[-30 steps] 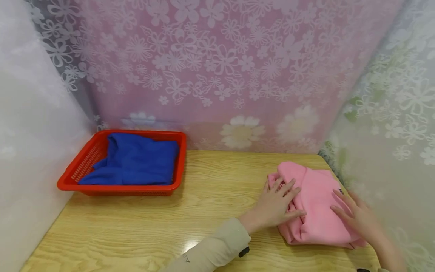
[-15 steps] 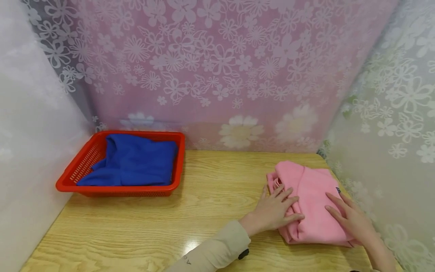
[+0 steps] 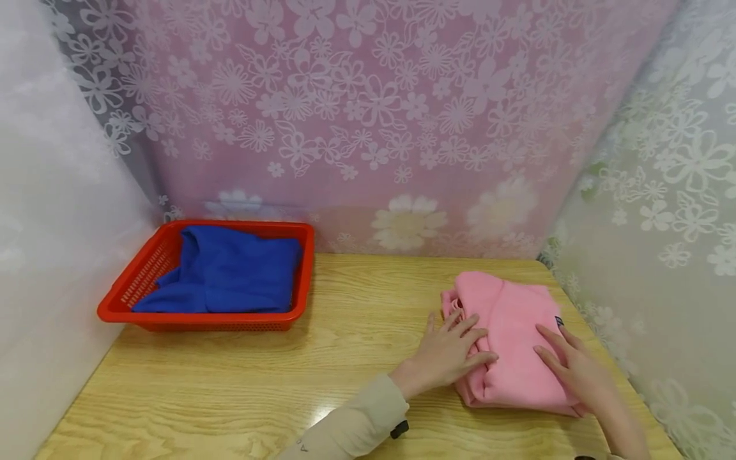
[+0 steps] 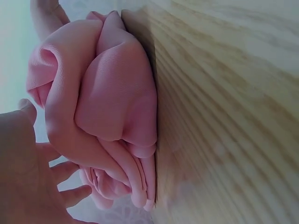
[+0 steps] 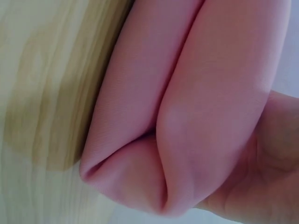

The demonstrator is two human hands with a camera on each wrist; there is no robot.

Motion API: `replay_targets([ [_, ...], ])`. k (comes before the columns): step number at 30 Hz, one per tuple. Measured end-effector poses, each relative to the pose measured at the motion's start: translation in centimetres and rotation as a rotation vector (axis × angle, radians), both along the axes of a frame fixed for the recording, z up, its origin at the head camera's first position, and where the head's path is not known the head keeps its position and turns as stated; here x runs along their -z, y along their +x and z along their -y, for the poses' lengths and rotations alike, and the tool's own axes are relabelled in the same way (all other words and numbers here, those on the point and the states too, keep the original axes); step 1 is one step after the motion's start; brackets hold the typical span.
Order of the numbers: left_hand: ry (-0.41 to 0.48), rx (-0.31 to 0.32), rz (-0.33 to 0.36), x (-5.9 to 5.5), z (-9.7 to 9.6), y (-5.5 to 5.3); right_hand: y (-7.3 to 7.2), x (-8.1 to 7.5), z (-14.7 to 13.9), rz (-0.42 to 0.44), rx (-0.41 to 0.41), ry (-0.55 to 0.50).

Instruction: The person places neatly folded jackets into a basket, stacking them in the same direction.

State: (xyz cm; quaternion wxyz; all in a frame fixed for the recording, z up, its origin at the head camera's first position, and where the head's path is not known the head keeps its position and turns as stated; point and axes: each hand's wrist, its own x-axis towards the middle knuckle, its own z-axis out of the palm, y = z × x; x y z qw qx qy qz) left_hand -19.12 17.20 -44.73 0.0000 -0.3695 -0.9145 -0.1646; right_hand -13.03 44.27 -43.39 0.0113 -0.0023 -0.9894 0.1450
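A thick, folded pink garment (image 3: pixel 512 348) lies on the right part of the table in the head view, with a small dark label near its right edge. My left hand (image 3: pixel 445 354) rests on its left side, fingers spread. On the opposite side, my right hand (image 3: pixel 577 370) lies with its fingertips on the top near the label. Stacked folds of the pink garment (image 4: pixel 112 88) show in the left wrist view, beside the spread left hand (image 4: pixel 37 177). In the right wrist view, a folded corner of the garment (image 5: pixel 205 107) hides most of the right hand (image 5: pixel 247 186).
A red plastic basket (image 3: pixel 301 300) stands at the table's back left, holding a folded blue cloth item (image 3: pixel 236 271). The wood-grain table (image 3: pixel 368 300) is bounded by a pink floral curtain (image 3: pixel 345 128) behind and pale sheets on both sides.
The pink garment has shifted a little to the left across the table, with both hands moving along with it. The basket has stayed in place.
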Motion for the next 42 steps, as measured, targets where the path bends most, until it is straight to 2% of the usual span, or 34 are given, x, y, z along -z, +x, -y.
replay_targets([
  [4, 0.028, -0.009, -0.008, 0.1, 1.4, -0.2, -0.4, 0.1, 1.6, -0.018, 0.001, 0.009],
  [16, 0.105, -0.058, 0.026, 0.0, 5.5, -1.1, -1.5, -0.2, 6.8, -0.049, -0.023, -0.004],
  [23, 0.109, -0.107, 0.013, -0.5, 6.8, -1.5, -2.0, 0.1, 8.6, -0.073, -0.010, 0.009],
  [27, 0.112, -0.117, 0.009, -1.0, 6.7, -1.5, -2.0, 0.5, 7.9, -0.075, -0.050, -0.021],
  [31, 0.090, -0.073, -0.003, -1.3, 6.0, -1.6, -1.3, 0.5, 5.5, -0.068, -0.129, -0.084],
  [36, 0.038, -0.033, -0.016, -1.0, 5.8, -1.8, -0.6, 0.9, 2.9, -0.067, -0.216, -0.137],
  [42, 0.010, -0.040, 0.001, -0.5, 6.3, -2.1, -0.8, 1.7, 2.7, -0.055, -0.258, -0.186],
])
